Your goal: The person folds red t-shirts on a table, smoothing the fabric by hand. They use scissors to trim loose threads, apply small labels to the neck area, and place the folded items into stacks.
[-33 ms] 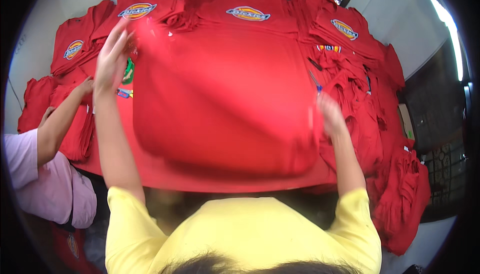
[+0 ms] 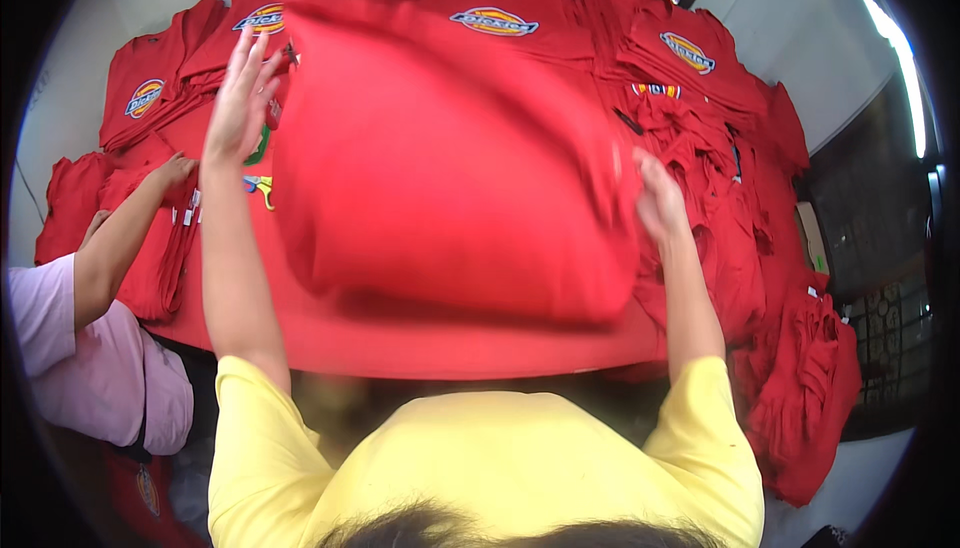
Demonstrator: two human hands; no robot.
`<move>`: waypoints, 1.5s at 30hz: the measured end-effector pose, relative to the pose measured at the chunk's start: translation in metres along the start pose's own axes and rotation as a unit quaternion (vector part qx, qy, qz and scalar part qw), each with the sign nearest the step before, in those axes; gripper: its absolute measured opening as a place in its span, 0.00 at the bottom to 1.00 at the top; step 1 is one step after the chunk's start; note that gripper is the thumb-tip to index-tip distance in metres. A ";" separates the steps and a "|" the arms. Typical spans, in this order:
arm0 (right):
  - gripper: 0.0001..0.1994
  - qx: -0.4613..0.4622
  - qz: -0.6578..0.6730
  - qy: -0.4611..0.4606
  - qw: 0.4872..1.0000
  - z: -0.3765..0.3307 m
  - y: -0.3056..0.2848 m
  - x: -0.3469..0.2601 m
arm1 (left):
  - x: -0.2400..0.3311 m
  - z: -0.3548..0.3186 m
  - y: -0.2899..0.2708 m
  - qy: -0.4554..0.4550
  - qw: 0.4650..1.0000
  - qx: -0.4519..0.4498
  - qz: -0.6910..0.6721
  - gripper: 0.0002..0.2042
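Note:
A red shirt (image 2: 450, 178), blurred by motion and billowing, spreads above the table between my hands. My left hand (image 2: 240, 103) is raised beside its far left corner, fingers stretched and apart. At the shirt's right edge, my right hand (image 2: 660, 198) has its fingers curled against the cloth; they are partly smeared. Scissors with yellow and blue handles (image 2: 263, 188) lie close to my left forearm, partly covered. A green object (image 2: 258, 146) shows in part between my left hand and the shirt.
Folded red shirts with chest emblems (image 2: 493, 21) line the far side. Crumpled red garments (image 2: 705, 208) lie on the right, more hanging over the edge (image 2: 800, 398). At left, a co-worker's hand (image 2: 178, 168) touches a stack of red garments (image 2: 150, 278). A dark slim tool (image 2: 627, 121) lies at right.
The shirt has swung up and away from me, its near edge lifting. My left hand's fingers have spread apart; my right hand has risen slightly. More of the yellow-handled scissors shows.

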State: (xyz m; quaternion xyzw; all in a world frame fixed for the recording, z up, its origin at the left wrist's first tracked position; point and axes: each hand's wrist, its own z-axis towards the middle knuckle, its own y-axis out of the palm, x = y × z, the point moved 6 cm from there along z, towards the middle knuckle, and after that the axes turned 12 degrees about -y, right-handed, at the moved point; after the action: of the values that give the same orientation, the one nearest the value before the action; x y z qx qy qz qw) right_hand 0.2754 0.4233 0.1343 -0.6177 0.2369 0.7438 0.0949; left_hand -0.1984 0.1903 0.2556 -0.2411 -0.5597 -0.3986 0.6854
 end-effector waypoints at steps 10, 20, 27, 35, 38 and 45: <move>0.27 0.316 -0.283 0.112 0.899 -0.011 -0.075 0.118 | -0.243 -0.079 0.023 -0.421 0.887 -0.051 0.181 0.42; 0.21 0.265 -0.554 -0.006 0.789 0.034 -0.019 0.134 | -0.243 -0.042 0.061 -0.165 0.826 0.135 0.522 0.20; 0.20 0.314 -0.176 -0.070 0.930 -0.036 0.007 0.081 | -0.189 -0.146 0.013 -0.248 0.958 0.125 0.076 0.08; 0.06 0.168 -0.166 0.157 0.959 -0.187 0.055 0.086 | -0.119 -0.329 0.040 -0.404 0.875 -0.172 0.206 0.14; 0.06 0.107 -0.143 0.287 0.941 -0.252 0.069 0.109 | -0.138 -0.400 0.040 -0.560 0.731 -0.276 0.276 0.12; 0.16 0.247 -0.544 0.114 0.794 -0.196 0.007 0.083 | -0.143 -0.297 0.011 -0.201 0.812 0.106 0.537 0.23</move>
State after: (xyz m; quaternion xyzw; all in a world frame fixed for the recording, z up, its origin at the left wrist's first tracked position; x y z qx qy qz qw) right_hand 0.4260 0.3127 0.0316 -0.6807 0.0465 0.4098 0.6054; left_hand -0.0262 0.0055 0.0437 -0.5039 -0.5054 0.1518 0.6838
